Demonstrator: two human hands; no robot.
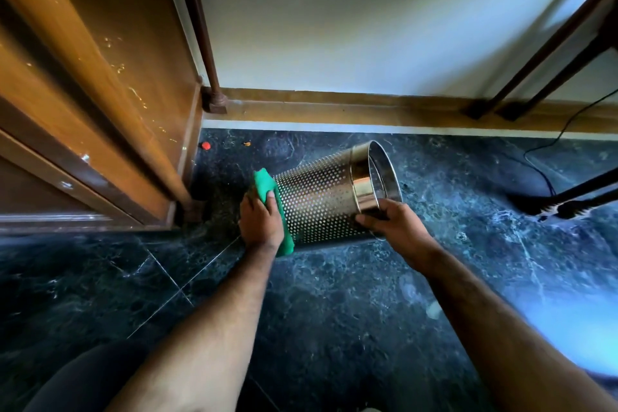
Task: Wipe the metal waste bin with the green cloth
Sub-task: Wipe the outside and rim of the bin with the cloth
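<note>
Your left grip (261,221) presses the green cloth (267,187) onto the metal waste bin (317,204) base; your right grip (394,221) clasps its rim. Perforated wall between them probably remains.

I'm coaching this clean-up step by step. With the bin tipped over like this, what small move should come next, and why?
Probably slide the green cloth along the perforated side toward the rim. The left hand presses it at the base end of the metal waste bin, which lies on its side, while the right hand grips the open rim to steady it.
</note>
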